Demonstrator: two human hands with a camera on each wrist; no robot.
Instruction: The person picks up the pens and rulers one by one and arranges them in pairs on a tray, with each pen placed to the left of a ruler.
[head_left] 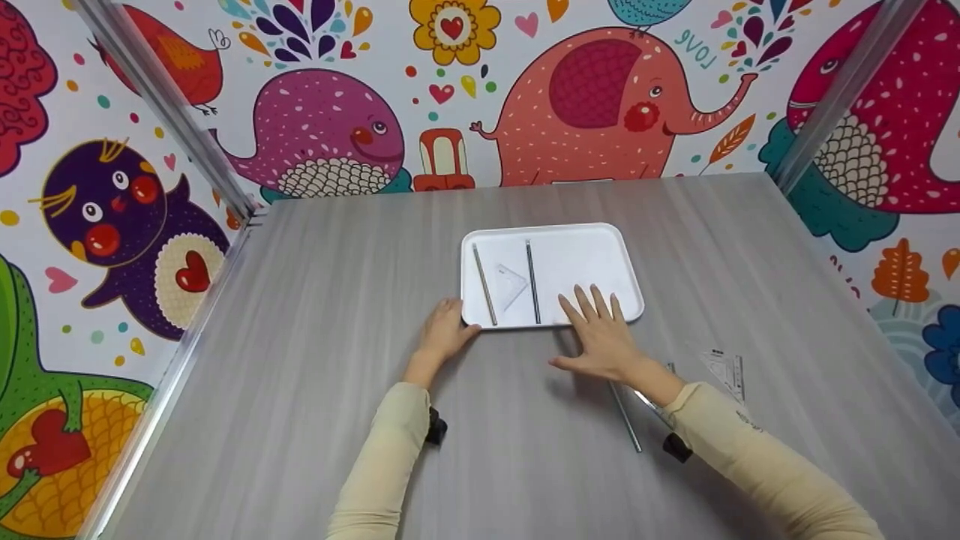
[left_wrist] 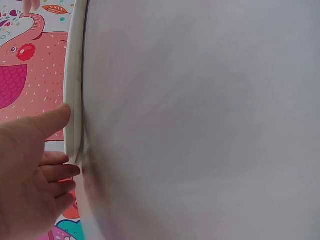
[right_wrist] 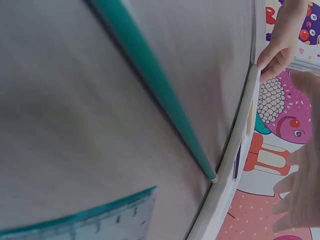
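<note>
A white tray (head_left: 585, 259) lies on the table, holding a gold-toned pencil (head_left: 485, 289), a clear set square (head_left: 513, 283) and a dark pencil (head_left: 533, 285). My left hand (head_left: 444, 330) grips the tray's near left corner. Its thumb (left_wrist: 57, 120) presses the near rim, and the fingers bend round the corner. Over the near right rim, my right hand (head_left: 600, 341) is spread with nothing in it; whether it touches the tray cannot be told. Below the right hand are a green pencil (right_wrist: 160, 90) and a clear ruler (right_wrist: 110, 220), partly hidden by the forearm in the head view.
Right of my right forearm, another clear set square (head_left: 726, 371) lies on the grey table (head_left: 337, 300). Walls with printed cartoon animals (head_left: 330, 135) stand behind and at both sides. Metal posts (head_left: 180, 112) mark the back corners.
</note>
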